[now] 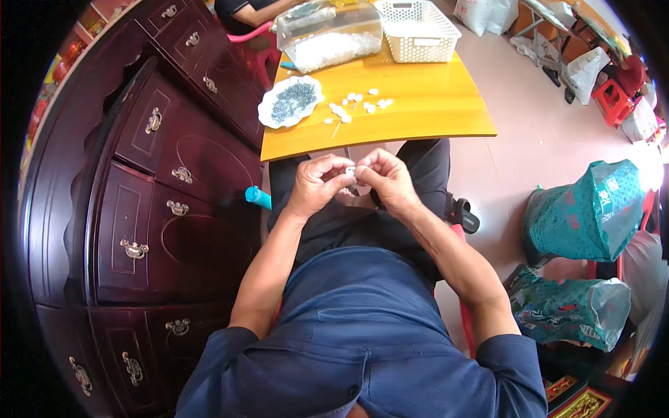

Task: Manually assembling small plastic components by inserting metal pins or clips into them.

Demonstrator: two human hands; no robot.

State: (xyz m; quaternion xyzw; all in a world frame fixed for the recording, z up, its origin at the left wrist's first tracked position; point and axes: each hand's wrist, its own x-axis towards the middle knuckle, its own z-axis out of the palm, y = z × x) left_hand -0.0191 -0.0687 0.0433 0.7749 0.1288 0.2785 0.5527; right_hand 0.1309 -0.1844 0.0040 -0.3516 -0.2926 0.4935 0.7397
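Close on my left, I see dark reddish-brown cabinets (101, 240) with carved panels and ornate metal handles (134, 249). Ahead of me is a yellow tabletop (439, 104). Pale pinkish floor (505, 167) spreads to my right, towards a red stool (613, 101); white light (651, 167) glares beyond.

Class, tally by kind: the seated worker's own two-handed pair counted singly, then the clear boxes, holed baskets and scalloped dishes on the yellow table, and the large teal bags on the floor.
Hands (left hand, right hand): 2
Clear box: 1
Holed basket: 1
Scalloped dish: 1
Teal bags: 2
Total: 7
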